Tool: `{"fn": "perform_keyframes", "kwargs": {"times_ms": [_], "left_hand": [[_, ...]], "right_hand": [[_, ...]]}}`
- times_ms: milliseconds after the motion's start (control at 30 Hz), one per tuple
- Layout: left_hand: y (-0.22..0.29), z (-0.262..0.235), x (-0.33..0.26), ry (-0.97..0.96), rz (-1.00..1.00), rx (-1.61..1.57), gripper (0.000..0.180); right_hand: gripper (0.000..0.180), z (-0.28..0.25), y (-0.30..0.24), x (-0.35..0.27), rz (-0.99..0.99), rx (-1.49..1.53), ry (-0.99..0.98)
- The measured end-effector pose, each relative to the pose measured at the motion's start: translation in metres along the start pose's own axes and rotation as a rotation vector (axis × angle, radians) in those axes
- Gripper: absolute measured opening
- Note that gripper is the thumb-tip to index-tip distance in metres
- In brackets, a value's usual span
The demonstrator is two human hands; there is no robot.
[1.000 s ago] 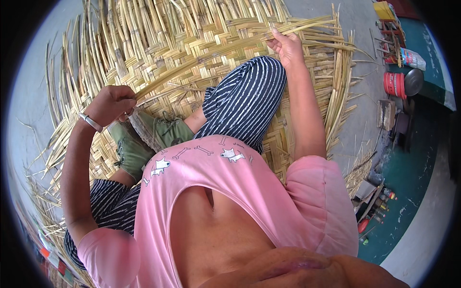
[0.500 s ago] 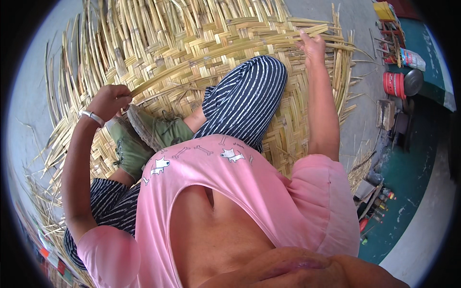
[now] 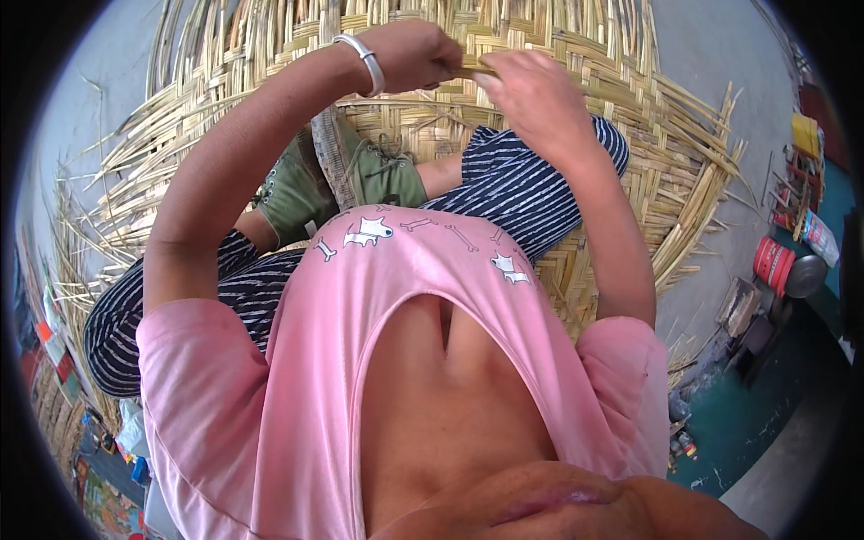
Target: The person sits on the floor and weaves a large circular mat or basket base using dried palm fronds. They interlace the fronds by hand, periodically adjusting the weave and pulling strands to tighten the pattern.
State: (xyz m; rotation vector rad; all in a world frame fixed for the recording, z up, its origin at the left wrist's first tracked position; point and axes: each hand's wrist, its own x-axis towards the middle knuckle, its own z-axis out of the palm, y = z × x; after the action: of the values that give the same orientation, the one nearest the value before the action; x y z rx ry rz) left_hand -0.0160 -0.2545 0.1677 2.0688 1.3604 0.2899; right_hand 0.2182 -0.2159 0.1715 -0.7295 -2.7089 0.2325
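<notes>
A large mat of split cane strips lies under and in front of my crossed legs, with a tight diagonal weave and long loose ends along its edges. Above it, at the top middle, my left hand is closed on a narrow yellow-green cane strip. My right hand pinches the same strip a short way to the right, slightly blurred. Only a short piece shows between the hands; part of the strip is hidden behind my right hand.
My green laced shoes and striped trouser legs rest on the mat. At the right stand a red tin, a dark round pan and a yellow box. Assorted items lie at the lower left.
My hands were wide apart with the strip stretched between them; now they are close together. The left has moved right and up, the right inward. The view has shifted too.
</notes>
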Motion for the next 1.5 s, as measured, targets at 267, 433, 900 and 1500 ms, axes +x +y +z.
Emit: {"fn": "perform_keyframes", "kwargs": {"times_ms": [267, 433, 900, 1500], "left_hand": [[0.026, 0.041, -0.025, 0.834, 0.166, 0.191, 0.02], [0.026, 0.072, -0.018, 0.465, -0.367, -1.267, 0.042], [0.006, 0.096, -0.019, 0.706, -0.53, -1.483, 0.019], [-0.07, 0.104, -0.036, 0.789, -0.688, -1.476, 0.021]], "right_hand": [[0.031, 0.002, 0.025, 0.03, 0.482, 0.678, -0.414], [0.028, -0.001, 0.014, 0.027, 0.617, 1.038, -0.469], [0.023, 0.01, -0.009, 0.019, 0.675, 0.725, -0.59], [0.021, -0.037, 0.037, -0.018, 0.629, 0.57, -0.803]]}}
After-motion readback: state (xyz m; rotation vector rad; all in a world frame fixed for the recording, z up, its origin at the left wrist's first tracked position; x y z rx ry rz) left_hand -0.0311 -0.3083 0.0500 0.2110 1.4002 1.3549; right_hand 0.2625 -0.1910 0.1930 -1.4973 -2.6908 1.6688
